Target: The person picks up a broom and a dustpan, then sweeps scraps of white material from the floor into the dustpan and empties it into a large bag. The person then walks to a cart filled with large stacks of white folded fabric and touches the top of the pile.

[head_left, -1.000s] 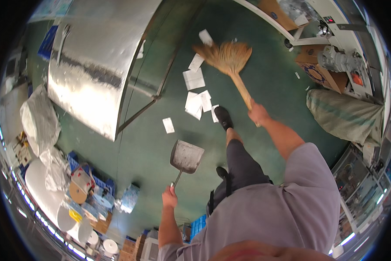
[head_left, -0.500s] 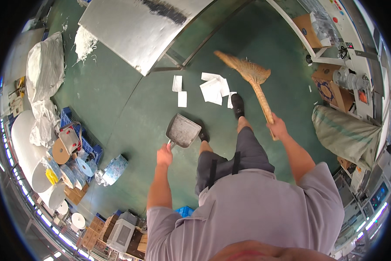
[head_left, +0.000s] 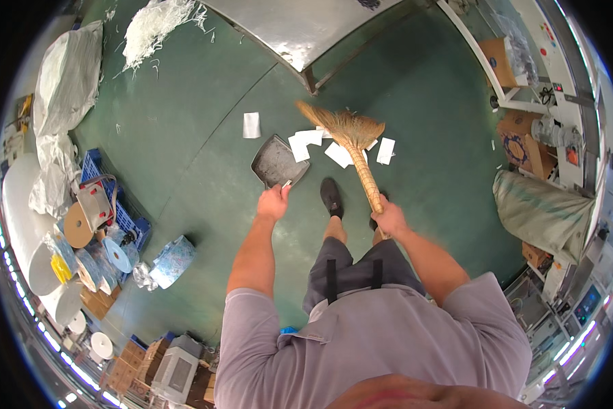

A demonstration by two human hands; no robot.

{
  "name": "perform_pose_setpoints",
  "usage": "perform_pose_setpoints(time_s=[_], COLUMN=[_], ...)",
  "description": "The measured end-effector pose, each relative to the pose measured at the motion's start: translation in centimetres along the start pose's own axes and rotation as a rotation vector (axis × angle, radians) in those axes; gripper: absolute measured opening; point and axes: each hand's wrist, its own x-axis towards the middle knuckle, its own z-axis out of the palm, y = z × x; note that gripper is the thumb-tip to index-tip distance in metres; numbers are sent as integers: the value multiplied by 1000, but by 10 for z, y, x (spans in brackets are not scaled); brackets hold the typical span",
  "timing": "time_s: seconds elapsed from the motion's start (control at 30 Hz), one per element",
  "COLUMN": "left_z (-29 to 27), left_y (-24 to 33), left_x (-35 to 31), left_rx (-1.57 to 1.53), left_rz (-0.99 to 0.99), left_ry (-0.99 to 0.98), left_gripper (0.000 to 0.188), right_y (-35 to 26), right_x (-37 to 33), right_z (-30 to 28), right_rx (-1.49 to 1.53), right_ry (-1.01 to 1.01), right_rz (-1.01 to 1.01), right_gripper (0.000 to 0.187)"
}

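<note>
My left hand (head_left: 273, 202) grips the short handle of a grey metal dustpan (head_left: 277, 161) that rests on the green floor ahead of my feet. My right hand (head_left: 389, 219) holds the stick of a straw broom (head_left: 348, 129), whose bristles lie on several white paper sheets (head_left: 308, 142) right beside the dustpan's mouth. One more sheet (head_left: 252, 125) lies apart, to the left of the pan. My black shoe (head_left: 331, 196) stands between the two hands.
A metal table (head_left: 306, 27) stands ahead with a leg near the papers. Rolls, a blue crate (head_left: 119, 204) and white bags (head_left: 68, 75) crowd the left. A filled sack (head_left: 541, 215), boxes and shelving line the right.
The view has swung so the broom and papers sit nearer my feet. The dustpan has moved forward up to the papers, and the broom has swept the sheets closer to it.
</note>
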Motion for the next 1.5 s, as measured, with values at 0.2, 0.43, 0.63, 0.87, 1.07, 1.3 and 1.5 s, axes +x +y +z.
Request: perform_pose_setpoints(time_s=[0.2, 0.43, 0.63, 0.87, 1.07, 1.3, 1.5], left_z=[15, 59, 58, 66, 71, 36, 48], left_y=[-35, -59, -61, -67, -40, 71, 190], left_x=[-8, -54, -70, -87, -57, 4, 39], left_rx=[-144, -401, -359, -452, -141, 117, 309], left_rz=[-85, -195, -145, -117, 10, 336, 434], left_ry=[110, 242, 212, 226, 213, -32, -237], left_gripper=[48, 46, 44, 44, 48, 48, 53], right_y=[-112, -294, -332, -119, 46, 196, 181], right_x=[18, 68, 187, 95, -47, -88, -15], right_z=[9, 94, 127, 38, -37, -23, 0], right_rx=[-34, -336, -698, -663, -285, 748, 1408], right_ry=[-64, -202, 50, -232, -170, 116, 97], right_rz=[-108, -453, -577, -253, -171, 360, 474], right_gripper=[76, 69, 40, 71, 78, 55, 35])
